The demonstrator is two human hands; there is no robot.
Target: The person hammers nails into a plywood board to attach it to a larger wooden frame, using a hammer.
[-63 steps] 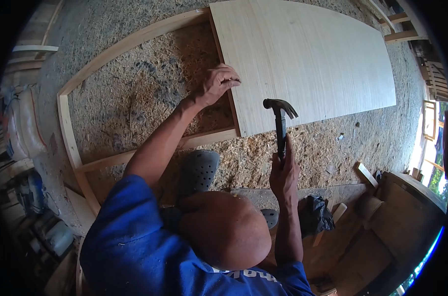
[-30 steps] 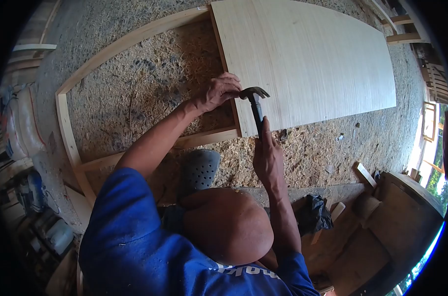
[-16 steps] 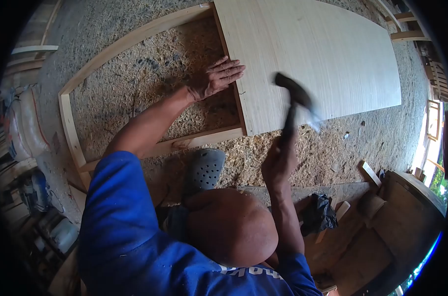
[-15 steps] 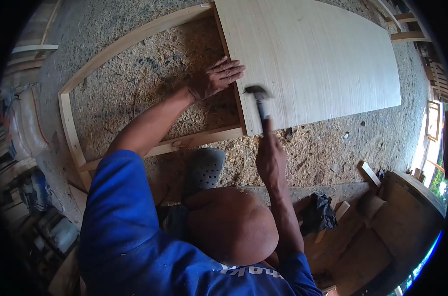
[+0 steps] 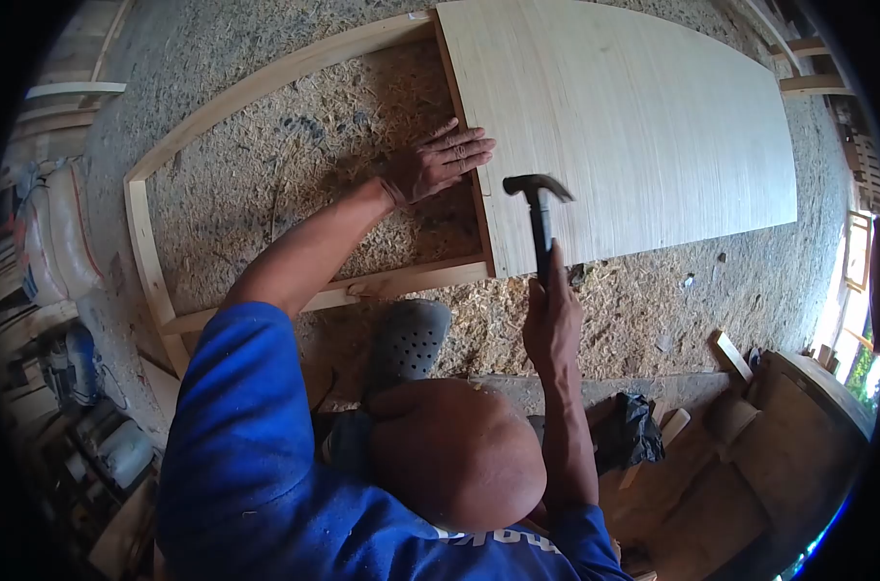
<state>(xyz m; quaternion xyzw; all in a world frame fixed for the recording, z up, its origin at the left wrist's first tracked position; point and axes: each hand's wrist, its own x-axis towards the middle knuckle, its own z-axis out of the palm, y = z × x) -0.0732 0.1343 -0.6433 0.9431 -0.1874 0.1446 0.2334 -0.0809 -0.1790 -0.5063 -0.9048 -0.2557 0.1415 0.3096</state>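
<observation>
1. Hammer [image 5: 540, 218]: it's in your right hand [image 5: 553, 320], upright, head on top w/ the claw pointing right. It hangs over the near-left corner of the plywood sheet [image 5: 643, 126]. The head is clear of the wood, not touching.
2. Sheet lies flat on the wooden frame [image 5: 265, 82] and covers its right part. The left part is bare, w/ the sawdust floor [image 5: 265, 194] showing thru. Sheet's left edge runs along a cross rail and its near edge along the near rail, prob. lined up so the edges have wood under them.
3. Left hand [image 5: 435, 165]: flat, fingers straight & spread, tips on the sheet's left edge, palm over the gap beside it. It holds nothing. Looks like you're pinning the edge so the sheet can't shift or bounce.
4. Right hand: fist closed round the lower handle of the hammer, thumb up along the shaft. A low grip gives more swing, and the thumb likely steadies aim.
5. Small dark mark on the sheet just below your left fingertips, near the head. Could be a nail, but it's too small to tell.
6. Around you: grey clog [image 5: 408, 339] planted just outside the near rail, black bag [image 5: 626, 431] by your right elbow, wood offcut [image 5: 733, 355] on the floor to the right, sacks [image 5: 57, 242] far left.
</observation>
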